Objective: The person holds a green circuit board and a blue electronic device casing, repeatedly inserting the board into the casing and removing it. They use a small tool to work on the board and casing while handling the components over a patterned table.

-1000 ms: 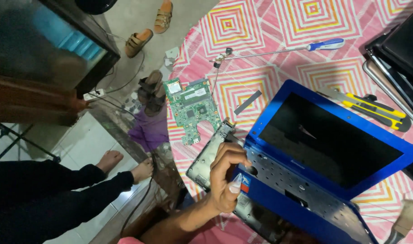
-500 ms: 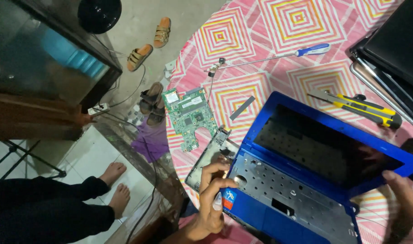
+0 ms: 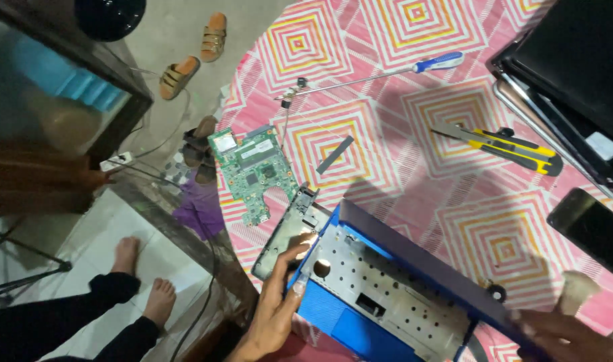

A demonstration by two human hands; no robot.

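Head view looks down on a blue laptop (image 3: pixel 387 295) lying partly stripped on a pink patterned mat (image 3: pixel 387 167). Its keyboard is out, so the bare perforated metal plate (image 3: pixel 380 281) of the base shows, and the lid stands tilted up. The green circuit board (image 3: pixel 253 164) already lies apart on the mat, up and left of the laptop, with a grey tray-like part (image 3: pixel 286 234) between them, touching the laptop's left corner. The left hand (image 3: pixel 276 308) rests on that corner, fingers spread and loosely curled over the edge of the base; its grip is not clenched on anything. The right hand (image 3: pixel 568 335) sits at the lower right by the lid's edge; whether it grips the lid I cannot tell. A long screwdriver (image 3: pixel 380 75) with a blue handle and a yellow utility knife (image 3: pixel 504 144) lie unused further up. Judging by this, teardown is well along: board and keyboard are out, while lid and base remain joined.
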